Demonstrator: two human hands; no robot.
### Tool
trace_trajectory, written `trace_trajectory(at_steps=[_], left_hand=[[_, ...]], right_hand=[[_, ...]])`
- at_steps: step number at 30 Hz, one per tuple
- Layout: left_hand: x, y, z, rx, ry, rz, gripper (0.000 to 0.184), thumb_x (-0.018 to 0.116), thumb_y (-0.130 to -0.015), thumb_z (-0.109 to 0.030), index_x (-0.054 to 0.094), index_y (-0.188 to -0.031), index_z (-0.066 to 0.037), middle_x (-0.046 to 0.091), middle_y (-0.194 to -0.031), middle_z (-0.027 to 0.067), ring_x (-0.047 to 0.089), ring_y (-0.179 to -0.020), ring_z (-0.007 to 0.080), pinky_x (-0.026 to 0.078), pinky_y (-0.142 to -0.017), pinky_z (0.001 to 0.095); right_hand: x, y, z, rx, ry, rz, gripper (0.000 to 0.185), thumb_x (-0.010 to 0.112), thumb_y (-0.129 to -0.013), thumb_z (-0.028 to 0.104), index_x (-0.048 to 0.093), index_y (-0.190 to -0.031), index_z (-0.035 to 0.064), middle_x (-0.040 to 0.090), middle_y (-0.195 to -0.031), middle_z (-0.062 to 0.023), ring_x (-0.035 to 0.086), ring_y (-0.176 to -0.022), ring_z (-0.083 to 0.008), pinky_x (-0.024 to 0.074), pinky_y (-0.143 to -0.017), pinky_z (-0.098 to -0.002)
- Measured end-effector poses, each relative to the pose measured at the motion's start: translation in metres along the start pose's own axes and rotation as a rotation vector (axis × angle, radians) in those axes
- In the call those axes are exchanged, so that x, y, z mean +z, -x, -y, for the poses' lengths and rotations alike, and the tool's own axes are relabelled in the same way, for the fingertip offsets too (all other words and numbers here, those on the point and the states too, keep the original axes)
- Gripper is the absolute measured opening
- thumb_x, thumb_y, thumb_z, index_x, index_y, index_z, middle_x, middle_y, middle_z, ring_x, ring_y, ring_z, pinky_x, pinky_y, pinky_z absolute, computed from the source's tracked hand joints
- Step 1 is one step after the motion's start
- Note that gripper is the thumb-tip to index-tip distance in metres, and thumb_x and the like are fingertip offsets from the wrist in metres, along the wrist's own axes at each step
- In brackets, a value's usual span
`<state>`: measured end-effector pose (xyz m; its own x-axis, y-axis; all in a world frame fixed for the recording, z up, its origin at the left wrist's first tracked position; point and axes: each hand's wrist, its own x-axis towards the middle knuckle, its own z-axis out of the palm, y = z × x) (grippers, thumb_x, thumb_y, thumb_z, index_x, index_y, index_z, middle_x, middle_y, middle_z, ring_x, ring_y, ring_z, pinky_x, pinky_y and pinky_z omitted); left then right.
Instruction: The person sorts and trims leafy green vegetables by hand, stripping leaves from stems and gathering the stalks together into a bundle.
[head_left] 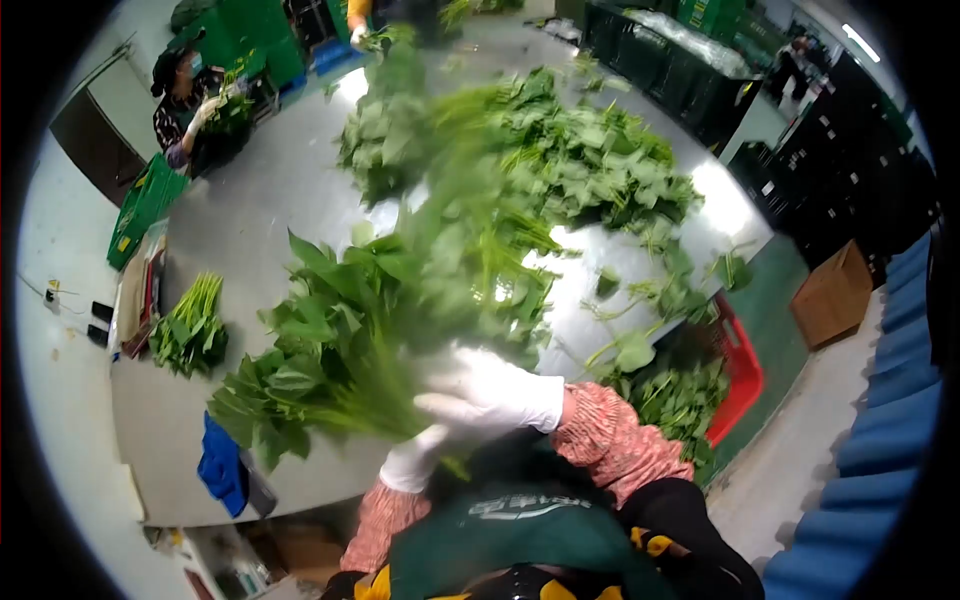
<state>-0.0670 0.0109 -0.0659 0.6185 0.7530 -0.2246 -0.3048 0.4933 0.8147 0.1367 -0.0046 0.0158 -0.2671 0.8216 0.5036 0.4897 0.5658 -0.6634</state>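
Observation:
Both my hands wear white gloves and meet at the table's near edge. My left hand (412, 461) is wrapped round the stem ends of a bunch of leafy greens (325, 350), whose leaves spread to the left. My right hand (490, 390) lies against the same stems, just above and to the right; its fingers are blurred by motion. More greens, smeared by motion, stand beyond my hands. A large pile of greens (600, 150) covers the far right part of the metal table (270, 215). A small bunch (192, 330) lies at the left.
A red crate (742, 370) with greens is at the right edge. A blue cloth (222, 465) lies at the near left edge. One co-worker (190, 100) holds greens at the far left; another stands across the table. Dark crates (650, 65) and a cardboard box (833, 293) are at right.

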Motion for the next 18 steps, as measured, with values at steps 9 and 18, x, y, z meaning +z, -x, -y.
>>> trace_trajectory(at_steps=[9, 18], left_hand=[[0.014, -0.006, -0.044, 0.205, 0.222, -0.058, 0.008, 0.062, -0.09, -0.005, 0.056, -0.095, -0.003, 0.063, -0.086, 0.0106, 0.063, -0.081, 0.0244, 0.052, -0.078, 0.037], [-0.002, -0.011, -0.034, 0.005, 0.512, -0.059, 0.012, 0.058, -0.092, -0.009, 0.054, -0.102, -0.008, 0.055, -0.08, 0.0042, 0.053, -0.072, 0.02, 0.044, -0.075, 0.0371]], right_hand=[[-0.02, 0.017, -0.182, 0.895, 0.453, -0.309, 0.039, 0.067, -0.083, 0.04, 0.07, -0.101, 0.0053, 0.07, -0.095, -0.0152, 0.067, -0.09, -0.0306, 0.0522, -0.083, -0.0385], [-0.049, 0.014, -0.149, 0.995, -0.489, -0.544, 0.023, 0.07, -0.086, 0.026, 0.068, -0.089, 0.0032, 0.071, -0.083, -0.0078, 0.06, -0.065, -0.0121, 0.049, -0.059, -0.0271]])
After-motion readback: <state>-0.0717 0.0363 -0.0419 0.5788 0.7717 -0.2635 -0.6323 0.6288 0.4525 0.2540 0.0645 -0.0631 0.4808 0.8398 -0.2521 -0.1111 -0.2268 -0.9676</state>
